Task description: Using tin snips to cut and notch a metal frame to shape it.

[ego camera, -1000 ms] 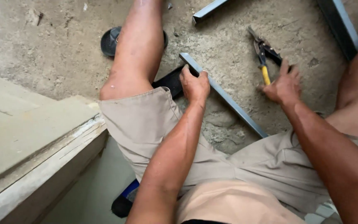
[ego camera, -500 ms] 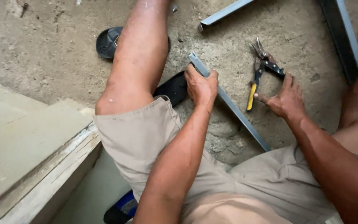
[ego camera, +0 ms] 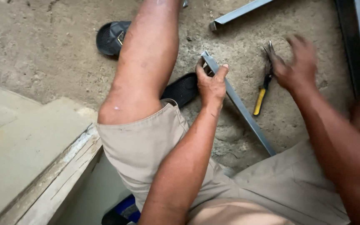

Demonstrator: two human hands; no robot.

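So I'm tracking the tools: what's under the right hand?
Under the right hand, yellow-handled snips lie on the concrete floor. The hand covers part of them, and motion blur hides any contact.

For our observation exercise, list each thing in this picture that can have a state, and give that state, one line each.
Left hand: closed around the upper end of the metal strip.
Right hand: open, blurred, over the snips' head.
Metal strip: lying slantwise on the floor, gripped at one end.
Snips: lying on the floor, jaws look shut, yellow handle toward the person.
Sandal: off the foot, on the floor.
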